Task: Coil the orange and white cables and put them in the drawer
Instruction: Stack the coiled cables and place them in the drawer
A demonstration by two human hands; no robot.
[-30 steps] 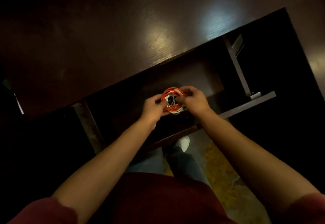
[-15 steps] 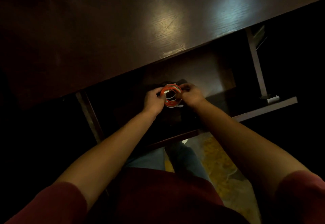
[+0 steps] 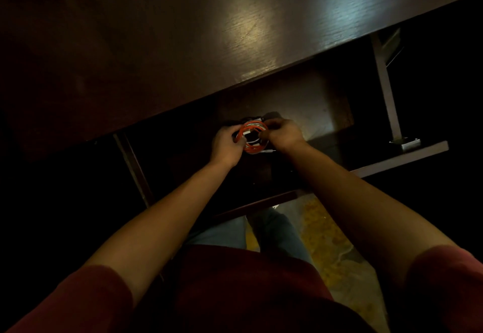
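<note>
Orange cable (image 3: pixel 254 136) and white cable (image 3: pixel 251 140) sit wound together in one small round bundle, held between both hands inside the open drawer (image 3: pixel 308 102). The left hand (image 3: pixel 226 144) curls its fingers around the bundle's left side. The right hand (image 3: pixel 283 134) pinches the right side with bent fingers. Dark wooden desk top (image 3: pixel 183 32) lies past the hands.

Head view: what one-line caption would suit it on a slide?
Both hands hold coiled cables over an open drawer.
</note>
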